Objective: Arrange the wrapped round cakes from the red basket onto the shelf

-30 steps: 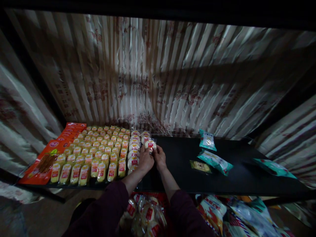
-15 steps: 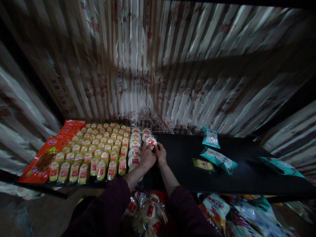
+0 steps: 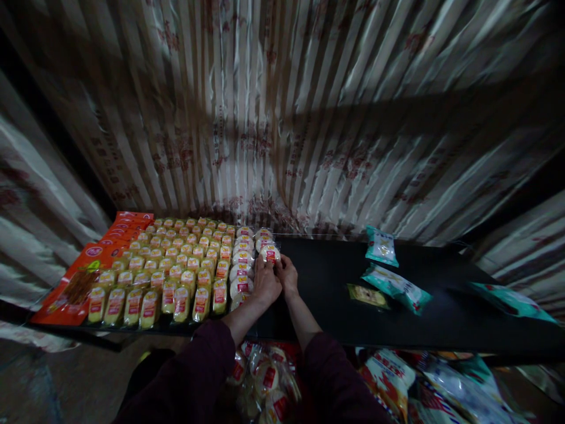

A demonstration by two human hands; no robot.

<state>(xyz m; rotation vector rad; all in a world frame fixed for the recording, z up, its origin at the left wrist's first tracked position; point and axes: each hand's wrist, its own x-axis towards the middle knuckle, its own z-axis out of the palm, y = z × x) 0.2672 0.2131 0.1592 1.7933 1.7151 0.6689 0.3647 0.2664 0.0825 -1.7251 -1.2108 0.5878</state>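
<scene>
A round white packaged cake (image 3: 270, 254) in clear wrap with a red label is pinched between my two hands. My left hand (image 3: 266, 282) grips its near left side, and my right hand (image 3: 288, 275) its near right side; the fingertips are partly hidden. Just behind it, another round cake (image 3: 263, 234) starts a column on the black shelf (image 3: 318, 294). Left of my hands runs a full column of the same round cakes (image 3: 242, 257). Further left stand many rows of yellow packaged cakes (image 3: 181, 303).
Orange snack bags (image 3: 93, 252) overlap at the shelf's left end. On the right lie teal packets (image 3: 382, 246) and one small yellow packet (image 3: 368, 295). Below the front edge are loose round cakes (image 3: 267, 377) and several larger snack bags (image 3: 388, 377). A striped sheet (image 3: 247, 118) hangs behind.
The held cake has tilted a little, its round face now showing more plainly behind the other cakes' column front. Both hands stay nearly in place; the view has shifted slightly.
</scene>
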